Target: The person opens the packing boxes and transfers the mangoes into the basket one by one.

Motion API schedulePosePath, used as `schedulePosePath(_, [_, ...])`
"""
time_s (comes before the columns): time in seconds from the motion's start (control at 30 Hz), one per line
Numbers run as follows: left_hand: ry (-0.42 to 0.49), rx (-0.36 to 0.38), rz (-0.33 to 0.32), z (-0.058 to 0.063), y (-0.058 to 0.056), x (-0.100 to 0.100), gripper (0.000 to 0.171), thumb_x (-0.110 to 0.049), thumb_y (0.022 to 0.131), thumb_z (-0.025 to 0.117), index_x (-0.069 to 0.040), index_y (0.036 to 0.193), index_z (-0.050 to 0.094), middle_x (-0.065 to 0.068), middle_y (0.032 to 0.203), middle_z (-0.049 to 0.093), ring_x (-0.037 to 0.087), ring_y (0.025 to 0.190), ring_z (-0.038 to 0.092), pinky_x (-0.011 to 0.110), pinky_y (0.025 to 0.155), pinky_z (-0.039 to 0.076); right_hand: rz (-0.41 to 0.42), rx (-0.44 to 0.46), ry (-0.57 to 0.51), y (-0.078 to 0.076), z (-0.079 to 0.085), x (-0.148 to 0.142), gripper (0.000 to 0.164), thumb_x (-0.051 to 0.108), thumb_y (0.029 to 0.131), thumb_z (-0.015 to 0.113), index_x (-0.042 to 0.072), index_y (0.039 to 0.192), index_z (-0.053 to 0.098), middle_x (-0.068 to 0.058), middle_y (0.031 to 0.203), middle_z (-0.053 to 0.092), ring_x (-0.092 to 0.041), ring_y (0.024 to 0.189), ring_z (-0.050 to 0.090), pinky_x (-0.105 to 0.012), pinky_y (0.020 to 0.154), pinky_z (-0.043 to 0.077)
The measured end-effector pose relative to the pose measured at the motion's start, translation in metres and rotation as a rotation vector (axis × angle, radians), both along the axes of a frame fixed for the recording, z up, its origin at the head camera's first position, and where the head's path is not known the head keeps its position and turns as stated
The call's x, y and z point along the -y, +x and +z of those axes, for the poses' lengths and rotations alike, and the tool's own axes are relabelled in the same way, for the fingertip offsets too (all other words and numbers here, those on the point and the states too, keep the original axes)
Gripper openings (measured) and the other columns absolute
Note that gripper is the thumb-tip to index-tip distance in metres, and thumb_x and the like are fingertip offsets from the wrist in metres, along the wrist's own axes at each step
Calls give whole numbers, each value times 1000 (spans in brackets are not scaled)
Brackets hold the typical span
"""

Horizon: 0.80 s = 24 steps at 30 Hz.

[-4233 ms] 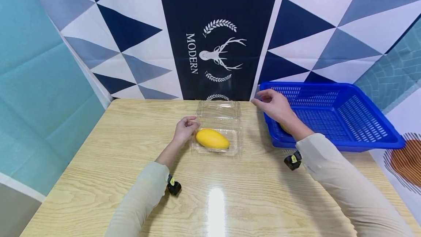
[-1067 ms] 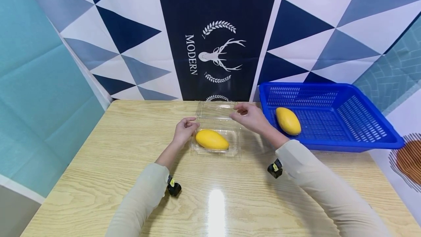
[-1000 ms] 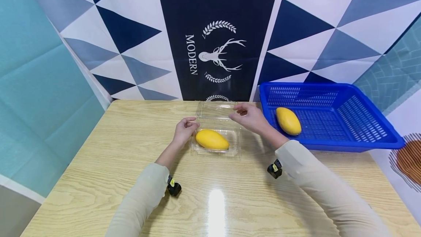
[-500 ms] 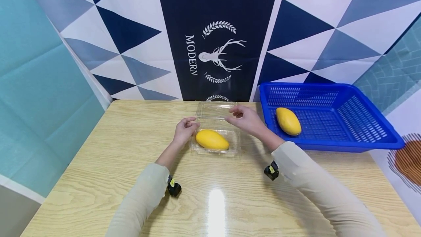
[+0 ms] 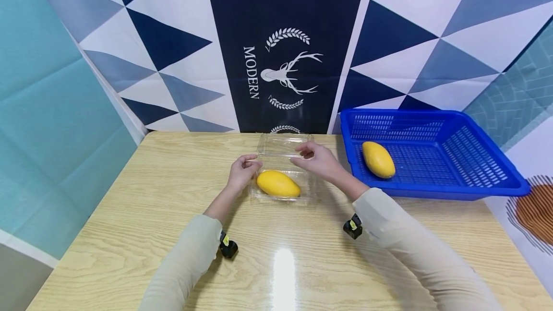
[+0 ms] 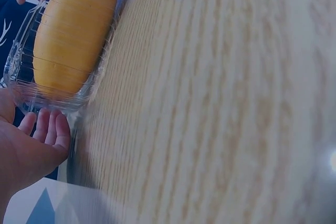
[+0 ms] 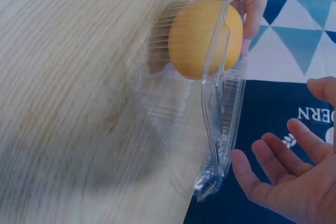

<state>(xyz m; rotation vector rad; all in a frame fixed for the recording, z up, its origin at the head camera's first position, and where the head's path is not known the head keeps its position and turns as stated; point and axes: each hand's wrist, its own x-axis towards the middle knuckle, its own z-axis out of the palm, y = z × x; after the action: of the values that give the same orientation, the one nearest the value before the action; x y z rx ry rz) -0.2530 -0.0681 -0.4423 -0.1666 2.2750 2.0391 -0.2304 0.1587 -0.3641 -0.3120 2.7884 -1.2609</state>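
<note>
A clear plastic clamshell box (image 5: 307, 187) stands on the table with its hinged lid (image 5: 282, 145) raised at the back. Inside its base lies a yellow mango (image 5: 278, 184), seen close up as the mango (image 6: 76, 30) in the left wrist view. My left hand (image 5: 243, 173) holds the box's left end, thumb at the rim and fingers against the outer end wall. Over the right part of the box, near the lid, hovers my right hand (image 5: 320, 161). Its fingers are loosely bent with nothing between them; the right wrist view shows this hand (image 7: 294, 177) apart from the plastic.
To the right, a blue perforated basket (image 5: 466, 190) stands at the table's back right. Another mango (image 5: 378, 160) lies in its left part. A patterned cloth wall (image 5: 186, 52) rises behind the wooden table (image 5: 173, 196).
My right hand has come left from over the basket to the box and keeps drifting slightly left and down, uncovering the basket's mango. My left hand, the box and its mango stay put.
</note>
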Motion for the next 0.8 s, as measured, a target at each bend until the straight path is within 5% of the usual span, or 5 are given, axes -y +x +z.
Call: schedulePosePath(0.8, [20, 32, -3, -1, 0, 0, 42, -14, 87, 66, -2, 126, 54, 2, 91, 55, 8, 64, 47, 16, 56, 40, 56, 40, 10, 2, -18, 19, 47, 31, 83, 68, 2, 119, 59, -19, 115, 61, -28, 101, 58, -39, 91, 48])
